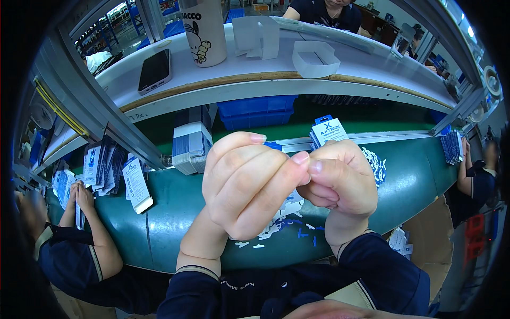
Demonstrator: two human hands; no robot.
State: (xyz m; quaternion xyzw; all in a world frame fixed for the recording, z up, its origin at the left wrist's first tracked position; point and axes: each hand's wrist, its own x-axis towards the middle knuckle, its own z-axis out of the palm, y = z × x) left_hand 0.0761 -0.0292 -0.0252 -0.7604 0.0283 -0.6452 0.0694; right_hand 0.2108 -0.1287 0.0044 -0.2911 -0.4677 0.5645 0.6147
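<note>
My left hand (249, 183) and my right hand (344, 181) are raised together over the green work surface (170, 234). Their thumbs and fingertips meet in a pinch, and both hands are closed. Whatever lies between the fingertips, if anything, is hidden. A bit of blue (273, 145) shows just behind my left fingers; I cannot tell what it belongs to. Below the hands, small white and blue strips (273, 228) lie scattered. Past my right hand is a heap of similar pieces (376, 167), with printed white-and-blue packages (328, 130) standing behind.
A stack of flat cartons (192, 146) stands left of my hands, near a blue bin (255, 111). One flat box (137, 183) lies further left, by a co-worker's hands (81, 196). The shelf (366, 69) holds a phone (155, 72) and cup (204, 34). A cardboard box (433, 234) sits lower right.
</note>
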